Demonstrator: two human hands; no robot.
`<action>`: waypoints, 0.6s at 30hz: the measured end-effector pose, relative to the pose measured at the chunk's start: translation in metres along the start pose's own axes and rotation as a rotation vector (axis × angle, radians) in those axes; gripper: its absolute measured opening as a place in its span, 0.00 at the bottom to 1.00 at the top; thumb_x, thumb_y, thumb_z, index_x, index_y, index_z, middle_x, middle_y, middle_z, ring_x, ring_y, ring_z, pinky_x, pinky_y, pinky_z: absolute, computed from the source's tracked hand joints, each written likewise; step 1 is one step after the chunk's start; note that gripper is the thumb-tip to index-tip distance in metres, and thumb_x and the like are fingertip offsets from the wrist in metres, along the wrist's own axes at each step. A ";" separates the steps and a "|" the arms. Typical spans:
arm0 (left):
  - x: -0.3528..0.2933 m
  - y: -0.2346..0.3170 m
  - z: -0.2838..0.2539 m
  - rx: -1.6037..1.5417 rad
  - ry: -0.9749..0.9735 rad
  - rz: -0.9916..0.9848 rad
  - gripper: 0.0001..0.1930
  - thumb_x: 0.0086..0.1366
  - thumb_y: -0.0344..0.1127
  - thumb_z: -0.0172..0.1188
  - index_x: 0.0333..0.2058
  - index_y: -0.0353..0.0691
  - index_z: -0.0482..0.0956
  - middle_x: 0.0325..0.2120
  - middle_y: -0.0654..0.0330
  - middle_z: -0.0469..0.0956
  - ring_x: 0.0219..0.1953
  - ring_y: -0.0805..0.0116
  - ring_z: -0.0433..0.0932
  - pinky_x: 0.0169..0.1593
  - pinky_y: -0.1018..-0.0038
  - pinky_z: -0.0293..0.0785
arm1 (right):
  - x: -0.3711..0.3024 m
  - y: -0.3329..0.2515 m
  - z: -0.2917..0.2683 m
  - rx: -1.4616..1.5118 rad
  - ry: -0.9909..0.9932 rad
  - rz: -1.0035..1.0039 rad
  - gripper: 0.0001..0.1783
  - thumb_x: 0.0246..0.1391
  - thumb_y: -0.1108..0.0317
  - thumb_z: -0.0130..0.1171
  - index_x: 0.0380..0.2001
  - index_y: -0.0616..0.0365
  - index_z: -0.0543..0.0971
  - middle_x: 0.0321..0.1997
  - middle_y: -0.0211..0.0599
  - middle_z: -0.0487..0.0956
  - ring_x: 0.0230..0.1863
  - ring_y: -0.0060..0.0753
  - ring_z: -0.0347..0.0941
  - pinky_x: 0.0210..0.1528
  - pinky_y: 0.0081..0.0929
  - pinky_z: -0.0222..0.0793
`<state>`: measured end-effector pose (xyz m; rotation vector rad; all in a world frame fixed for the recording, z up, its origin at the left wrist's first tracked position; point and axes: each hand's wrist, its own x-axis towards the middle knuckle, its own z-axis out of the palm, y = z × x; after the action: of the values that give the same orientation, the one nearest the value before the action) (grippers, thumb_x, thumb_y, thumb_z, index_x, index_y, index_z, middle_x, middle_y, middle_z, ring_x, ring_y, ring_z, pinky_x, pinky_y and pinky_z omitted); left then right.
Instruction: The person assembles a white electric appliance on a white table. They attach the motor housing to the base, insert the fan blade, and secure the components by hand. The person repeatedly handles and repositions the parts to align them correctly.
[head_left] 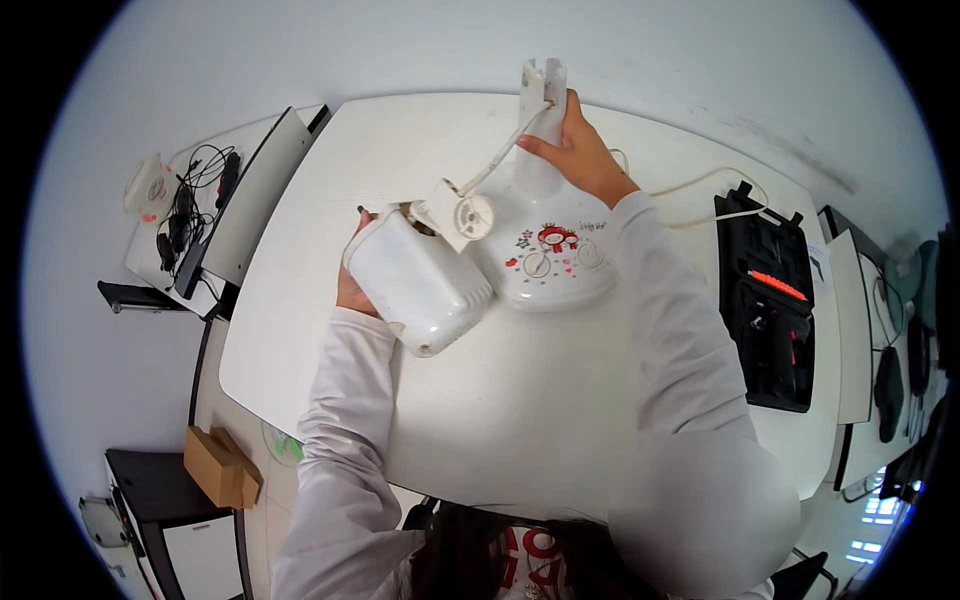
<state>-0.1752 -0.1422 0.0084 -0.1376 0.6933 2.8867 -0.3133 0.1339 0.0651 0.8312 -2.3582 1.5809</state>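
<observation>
A white fan motor housing [420,285] is tilted over the table, with my left hand [357,275] closed around its left side; most of those fingers are hidden behind it. A cream plastic joint with a round disc [470,217] sits at the housing's upper end. From there a pale cable [505,152] runs up into the slotted neck of the fan base [550,288]. My right hand [585,155] grips that neck near its top, thumb across the front. The base stands on the table and carries two dials and a red cartoon print.
An open black tool case [765,300] with an orange strip and a dark tool lies at the right of the white table [480,420]. A pale cord [720,180] curves behind it. Black cables [205,180] lie on a side surface at left. A cardboard box [215,465] is lower left.
</observation>
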 end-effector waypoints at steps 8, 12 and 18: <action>0.015 -0.013 -0.033 0.045 0.104 0.047 0.11 0.68 0.43 0.55 0.33 0.42 0.77 0.33 0.61 0.80 0.37 0.68 0.79 0.45 0.69 0.79 | 0.002 0.009 -0.004 0.109 -0.064 0.008 0.43 0.52 0.56 0.65 0.60 0.63 0.52 0.54 0.52 0.71 0.56 0.42 0.70 0.57 0.33 0.65; 0.010 -0.011 -0.039 0.189 0.010 0.085 0.12 0.69 0.44 0.53 0.37 0.41 0.76 0.35 0.62 0.80 0.40 0.70 0.79 0.46 0.71 0.78 | 0.006 0.007 -0.008 0.017 -0.088 0.027 0.42 0.53 0.55 0.64 0.60 0.62 0.52 0.53 0.49 0.71 0.55 0.39 0.70 0.55 0.30 0.67; -0.007 -0.023 -0.020 0.614 0.099 0.166 0.14 0.72 0.40 0.46 0.46 0.36 0.73 0.41 0.62 0.77 0.43 0.74 0.75 0.49 0.74 0.72 | 0.011 -0.006 -0.009 0.065 -0.102 0.211 0.49 0.47 0.51 0.68 0.63 0.59 0.51 0.58 0.52 0.67 0.59 0.46 0.66 0.60 0.38 0.61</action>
<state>-0.1625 -0.1324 -0.0188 -0.1447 1.6306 2.6722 -0.3209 0.1365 0.0787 0.7113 -2.5523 1.7421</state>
